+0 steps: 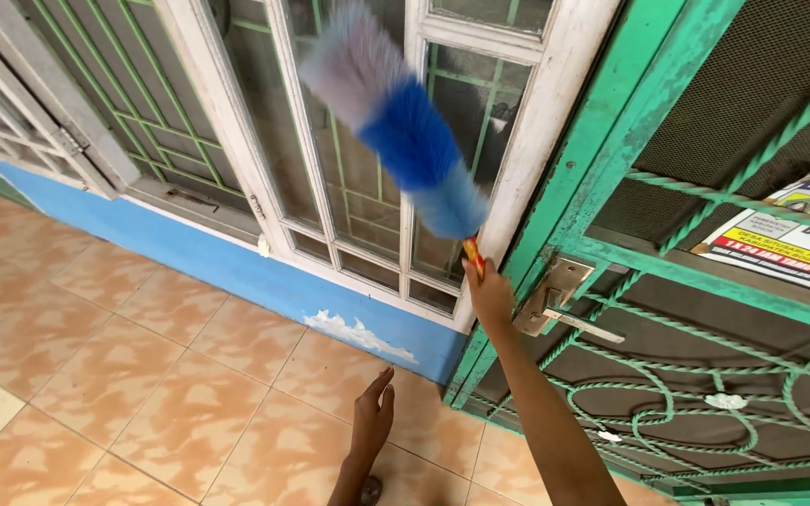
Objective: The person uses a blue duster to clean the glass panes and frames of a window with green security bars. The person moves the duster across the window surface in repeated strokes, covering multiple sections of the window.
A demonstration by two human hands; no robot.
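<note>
- We cannot see the handle of the feather duster point(405, 131) in full: only a short red and yellow stub shows above our right hand point(489, 295), whose fingers are curled tight around it.
- The duster's grey tip is blurred and cut off by the top edge of the picture; its blue middle lies over the panes of the white window frame point(536, 141).
- Our left hand point(372, 417) hangs low over the tiled floor point(142, 375), fingers straight and loosely together, holding nothing; its forearm runs out of the bottom edge.
- The green metal door point(705, 272) stands just right of the duster, its lever handle point(564, 314) close beside our right wrist.
- A paper notice point(789, 234) is cut off at the right edge.
- Leftward the floor lies open along the blue wall base point(189, 253).
</note>
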